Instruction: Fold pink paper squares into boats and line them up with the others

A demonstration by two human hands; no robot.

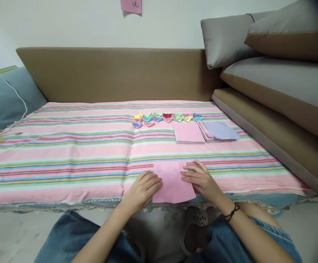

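A square sheet of pink paper point(172, 182) lies near the front edge of the striped cloth, its lower edge reaching over the cloth's border. Faint crease lines cross it. My left hand point(142, 190) holds the sheet's left edge, with the fingers bent over the top and the thumb hidden. On the opposite edge, my right hand point(203, 180) grips the paper, its fingertips resting on the surface and one finger raised apart from the others. Its thumb is out of sight too. Beyond the hands sits a stack of pink paper point(189, 132) beside a looser pile topped with a bluish-lilac sheet point(220, 130).
Several small folded paper boats point(168, 118) in mixed colours stand in rows at the back. Grey and brown cushions point(279, 80) pile up on the right. A white cable point(19, 96) runs over the left side, by a blue cushion point(8, 91). A brown backrest point(115, 75) borders the rear.
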